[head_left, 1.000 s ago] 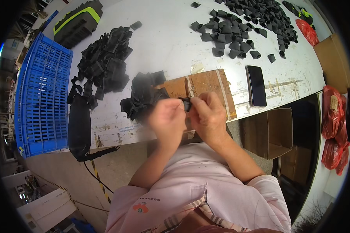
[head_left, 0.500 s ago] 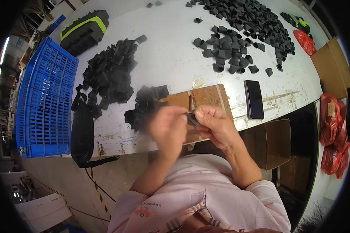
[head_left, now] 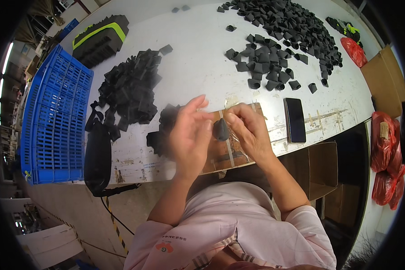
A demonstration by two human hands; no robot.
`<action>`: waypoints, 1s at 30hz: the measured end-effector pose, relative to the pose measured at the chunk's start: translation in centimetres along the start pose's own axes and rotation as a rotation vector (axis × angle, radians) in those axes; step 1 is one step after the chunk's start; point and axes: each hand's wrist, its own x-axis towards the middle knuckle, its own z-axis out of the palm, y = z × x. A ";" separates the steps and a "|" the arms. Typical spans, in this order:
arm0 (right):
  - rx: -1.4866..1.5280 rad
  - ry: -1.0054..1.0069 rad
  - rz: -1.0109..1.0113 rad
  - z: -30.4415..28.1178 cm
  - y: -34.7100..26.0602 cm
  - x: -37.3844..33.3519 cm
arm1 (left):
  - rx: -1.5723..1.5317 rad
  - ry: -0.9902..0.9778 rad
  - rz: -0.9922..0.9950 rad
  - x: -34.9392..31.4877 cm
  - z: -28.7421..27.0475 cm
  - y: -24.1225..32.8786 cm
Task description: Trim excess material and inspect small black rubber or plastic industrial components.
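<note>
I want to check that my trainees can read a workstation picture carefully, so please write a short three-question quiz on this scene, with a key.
1. True or false: the phone lies to the right of the brown board.

2. Multiple choice: what colour is the slatted crate at the far left of the work surface?
A. Red
B. Blue
C. White

3. Fill in the blank: in the picture, the small dark piece is between the left hand and the ____ hand.

Key:
1. True.
2. B, blue.
3. Right: the right hand is on its other side.
</note>
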 end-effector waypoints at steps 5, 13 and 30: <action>-0.552 0.210 -0.635 0.9 -1.7 -1.5 | 0.166 -0.157 0.341 0.7 -0.2 0.3; -0.813 0.375 -0.873 1.8 -2.1 -0.3 | -0.570 0.176 -0.029 -0.3 0.7 0.1; -1.088 0.171 -0.813 0.8 -2.5 -0.7 | 0.391 -0.088 0.403 1.1 -1.0 0.7</action>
